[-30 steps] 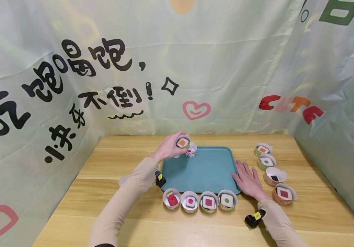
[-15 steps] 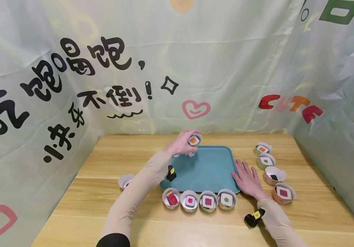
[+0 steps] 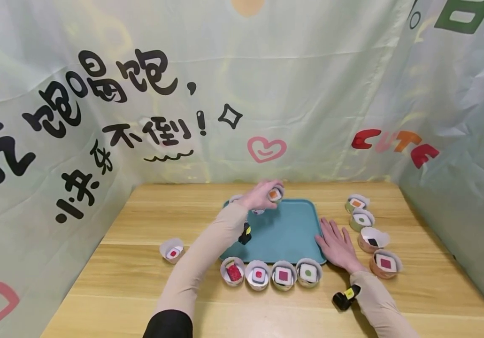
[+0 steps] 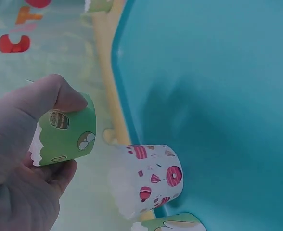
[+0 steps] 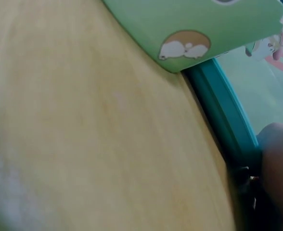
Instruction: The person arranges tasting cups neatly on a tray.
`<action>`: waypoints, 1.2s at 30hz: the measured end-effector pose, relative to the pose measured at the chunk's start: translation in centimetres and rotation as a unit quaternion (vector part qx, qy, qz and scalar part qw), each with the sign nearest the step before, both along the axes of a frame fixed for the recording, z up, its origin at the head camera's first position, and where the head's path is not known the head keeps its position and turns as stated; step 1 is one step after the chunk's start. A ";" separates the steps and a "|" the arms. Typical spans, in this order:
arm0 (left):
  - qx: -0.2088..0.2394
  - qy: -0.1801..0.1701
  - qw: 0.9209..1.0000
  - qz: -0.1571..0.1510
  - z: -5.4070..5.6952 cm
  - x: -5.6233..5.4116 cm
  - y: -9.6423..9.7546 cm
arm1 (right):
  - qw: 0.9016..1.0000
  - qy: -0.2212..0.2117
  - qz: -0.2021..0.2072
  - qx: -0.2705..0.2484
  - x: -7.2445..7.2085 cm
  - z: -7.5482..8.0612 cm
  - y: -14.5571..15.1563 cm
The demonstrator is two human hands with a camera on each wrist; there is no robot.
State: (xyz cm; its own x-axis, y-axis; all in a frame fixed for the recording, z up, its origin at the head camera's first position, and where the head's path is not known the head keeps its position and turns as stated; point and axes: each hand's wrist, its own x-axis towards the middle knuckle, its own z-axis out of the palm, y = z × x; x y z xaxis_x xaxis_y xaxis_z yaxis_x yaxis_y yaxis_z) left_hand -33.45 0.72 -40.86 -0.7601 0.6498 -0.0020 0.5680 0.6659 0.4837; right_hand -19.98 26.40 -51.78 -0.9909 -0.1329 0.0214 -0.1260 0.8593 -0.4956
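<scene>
My left hand [image 3: 260, 196] grips a green paper cup [image 4: 67, 134] between thumb and fingers, over the far side of the blue tray [image 3: 288, 234]. Inside that cup shows a toy sushi piece [image 3: 275, 194] with an orange centre. Just below it on the tray stands a white cup with red sweets printed on it [image 4: 153, 178], mostly hidden by the hand in the head view. Fingers spread, my right hand [image 3: 336, 245] lies flat by the tray's right edge, its thumb at the rim. A green cup [image 5: 194, 33] is close to it in the right wrist view.
Several cups with sushi pieces, such as a red-topped one [image 3: 233, 271], line the tray's near edge. More stand in a column at the right, including a brown cup [image 3: 385, 264]. A lone cup [image 3: 172, 250] is left of the tray. A printed cloth [image 3: 309, 94] hangs behind.
My left hand has moved to the right along the tray's far side with the green cup, and the lone cup at left has come into view. The right hand has stayed put.
</scene>
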 end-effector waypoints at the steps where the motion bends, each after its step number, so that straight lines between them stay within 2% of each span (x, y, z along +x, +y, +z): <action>1: -0.006 -0.001 1.000 -0.001 -0.1 -0.1 0.2 | 1.000 0.000 0.001 -0.001 0.0 0.0 0.0; 10: -0.039 -0.019 0.998 -0.039 -0.6 0.0 1.3 | 1.000 0.006 0.001 -0.003 0.1 0.2 -0.2; 17: -0.083 -0.013 0.996 -0.031 -1.6 -0.3 1.8 | 1.000 -0.002 -0.001 -0.006 0.0 0.3 -0.4; 21: -0.092 -0.012 0.995 -0.029 -2.1 -0.4 2.0 | 1.000 -0.001 -0.001 -0.004 0.1 0.3 -0.4; 28: -0.126 0.013 0.991 -0.032 -2.5 -0.1 2.1 | 1.000 0.003 -0.002 0.001 0.1 0.2 -0.4; 36: -0.152 0.054 0.987 -0.017 -2.9 -0.1 2.3 | 1.000 0.009 -0.003 -0.001 0.0 0.1 -0.3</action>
State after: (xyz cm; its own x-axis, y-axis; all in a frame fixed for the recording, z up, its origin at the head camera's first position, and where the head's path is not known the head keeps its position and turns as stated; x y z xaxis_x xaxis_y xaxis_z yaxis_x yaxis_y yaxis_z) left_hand -33.57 3.07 -43.77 -0.7438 0.6574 -0.1210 0.6303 0.7500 0.2005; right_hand -19.97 26.12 -51.65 -0.9911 -0.1274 0.0388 -0.1298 0.8591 -0.4950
